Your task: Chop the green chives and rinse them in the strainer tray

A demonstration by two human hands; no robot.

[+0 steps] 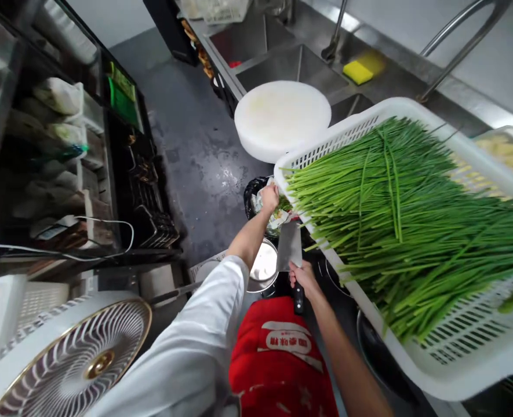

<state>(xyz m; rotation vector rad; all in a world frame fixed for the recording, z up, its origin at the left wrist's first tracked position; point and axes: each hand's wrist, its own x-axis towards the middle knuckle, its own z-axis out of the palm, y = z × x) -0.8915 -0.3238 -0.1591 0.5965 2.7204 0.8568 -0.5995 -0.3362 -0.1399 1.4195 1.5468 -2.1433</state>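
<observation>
My right hand (303,277) is wrapped round the black handle of a cleaver (290,246), its broad blade pointing away from me. My left hand (269,197) reaches out over a black-lined bin (251,200) with scraps in it. Its fingers look closed, and what they hold, if anything, is hidden. Close by is the near corner of a white plastic basket (434,379), piled with long green chives (386,197). Below the blade stands a round metal pot (265,266) with something white inside.
A thick round white cutting board (283,119) lies by the steel sinks (293,69). A yellow sponge (359,72) rests near the faucet. On the left are a fan (77,359) and loaded shelves (104,145). Dark floor (199,133) runs between them.
</observation>
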